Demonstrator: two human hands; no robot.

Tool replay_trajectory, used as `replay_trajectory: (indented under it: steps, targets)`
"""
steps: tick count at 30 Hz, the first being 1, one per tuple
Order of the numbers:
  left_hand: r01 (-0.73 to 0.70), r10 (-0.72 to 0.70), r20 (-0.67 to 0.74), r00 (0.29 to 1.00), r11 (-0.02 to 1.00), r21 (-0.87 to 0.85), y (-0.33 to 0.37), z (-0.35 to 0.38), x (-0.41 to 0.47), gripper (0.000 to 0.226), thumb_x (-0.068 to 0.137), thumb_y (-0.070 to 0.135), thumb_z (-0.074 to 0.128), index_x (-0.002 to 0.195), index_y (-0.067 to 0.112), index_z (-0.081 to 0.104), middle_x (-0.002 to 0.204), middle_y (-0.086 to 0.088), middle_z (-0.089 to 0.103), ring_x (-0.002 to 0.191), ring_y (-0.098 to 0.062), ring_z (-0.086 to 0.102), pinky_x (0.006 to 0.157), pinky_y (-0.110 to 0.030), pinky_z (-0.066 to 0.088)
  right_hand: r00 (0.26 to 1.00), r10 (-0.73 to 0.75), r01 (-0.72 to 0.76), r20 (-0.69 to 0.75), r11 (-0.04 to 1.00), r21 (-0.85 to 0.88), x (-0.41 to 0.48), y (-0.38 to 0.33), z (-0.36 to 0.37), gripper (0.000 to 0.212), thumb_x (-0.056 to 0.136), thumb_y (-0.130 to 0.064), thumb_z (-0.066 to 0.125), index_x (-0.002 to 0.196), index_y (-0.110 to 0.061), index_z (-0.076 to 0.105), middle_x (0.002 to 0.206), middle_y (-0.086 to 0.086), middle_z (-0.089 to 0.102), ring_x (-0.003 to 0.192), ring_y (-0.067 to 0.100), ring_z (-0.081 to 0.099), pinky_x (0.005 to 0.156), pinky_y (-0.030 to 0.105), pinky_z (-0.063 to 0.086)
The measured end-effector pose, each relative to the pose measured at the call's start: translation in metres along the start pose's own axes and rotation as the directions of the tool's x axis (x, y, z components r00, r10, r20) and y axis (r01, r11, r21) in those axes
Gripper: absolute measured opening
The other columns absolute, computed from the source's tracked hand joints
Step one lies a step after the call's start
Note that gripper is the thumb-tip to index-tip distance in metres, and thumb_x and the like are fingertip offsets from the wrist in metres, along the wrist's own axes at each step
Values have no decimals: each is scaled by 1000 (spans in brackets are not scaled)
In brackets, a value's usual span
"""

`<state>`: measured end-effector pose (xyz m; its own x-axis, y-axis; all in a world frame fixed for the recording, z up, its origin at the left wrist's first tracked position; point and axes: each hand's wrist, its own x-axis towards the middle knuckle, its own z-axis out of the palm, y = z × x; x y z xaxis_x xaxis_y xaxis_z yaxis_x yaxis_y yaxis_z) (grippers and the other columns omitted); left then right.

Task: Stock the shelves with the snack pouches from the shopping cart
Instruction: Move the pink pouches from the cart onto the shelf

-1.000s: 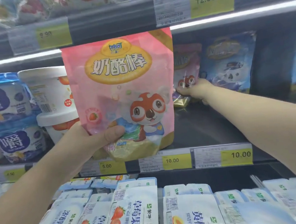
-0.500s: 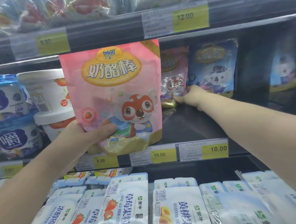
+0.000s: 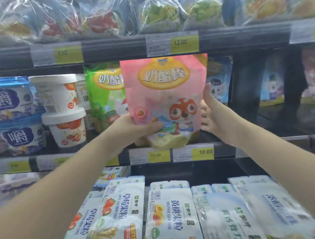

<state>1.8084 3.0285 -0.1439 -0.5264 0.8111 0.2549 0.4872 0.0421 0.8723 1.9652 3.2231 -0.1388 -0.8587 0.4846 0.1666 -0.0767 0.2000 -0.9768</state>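
Seating pink pouch [image 3: 165, 91] on shelf [image 3: 261, 144]: left hand [image 3: 134, 129] grips lower corner, right hand [image 3: 210, 114] pinches right edge. 1 green pouch [image 3: 104, 93] already shelved; cart unseen, remainder unknown.

Only the person's arms and hands show. The left forearm [image 3: 63, 186] is bare along all of its visible length, smooth and slender, wide at the lower left edge of the view and narrowing toward the wrist. The right forearm [image 3: 271, 156] is bare in the same way, from the right edge of the view to the wrist. The left hand [image 3: 132, 127] and the right hand [image 3: 210, 118] are bare too. The fingers [image 3: 207, 93] are slim. The nails are too blurred to make out.
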Motion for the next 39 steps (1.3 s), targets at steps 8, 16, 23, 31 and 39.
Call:
replay_trajectory:
  steps: [8, 16, 23, 31, 39]
  targets:
    - [-104, 130, -164, 978, 982, 159, 1, 49, 30, 73, 70, 51, 86, 130, 25, 54, 105, 10, 75, 90, -8, 71, 87, -31, 58, 922, -267, 156, -281, 919, -361, -26, 12, -22, 55, 76, -40, 88, 119, -27, 56, 103, -17, 72, 91, -5, 69, 66, 8, 50]
    - [-262, 374, -247, 894, 883, 390, -4, 72, 28, 128, 79, 30, 84, 157, 36, -17, 139, -6, 47, 116, -18, 59, 102, -34, 50, 723, -609, 248, -325, 669, -701, -42, 37, -23, 128, 77, -29, 89, 160, -43, -7, 147, 0, 35, 120, 21, 60, 106, 44, 50]
    - [-78, 224, -212, 951, 841, 536, 0, 72, 56, 120, 87, 32, 76, 156, 34, -21, 122, -14, 54, 73, -5, 52, 80, -26, 43, 835, -500, 135, -229, 591, -795, 0, 26, -29, 116, 85, -42, 80, 160, -42, -8, 132, 10, 48, 123, 24, 52, 99, 35, 42]
    - [97, 36, -269, 962, 881, 463, -8, 78, 104, 111, 92, 36, 70, 157, 29, -20, 142, -25, 40, 117, -35, 57, 107, -45, 42, 869, -410, 6, -278, 570, -821, 69, 32, -33, 116, 85, -46, 78, 161, -35, -10, 131, 20, 54, 121, 38, 56, 96, 47, 50]
    - [212, -74, -334, 940, 892, 399, -14, 85, 147, 104, 96, 33, 65, 158, 27, -19, 153, -29, 21, 135, -43, 43, 113, -47, 35, 866, -397, -25, -304, 574, -819, 114, 44, -35, 115, 86, -46, 77, 162, -27, -7, 129, 23, 55, 122, 41, 54, 91, 43, 47]
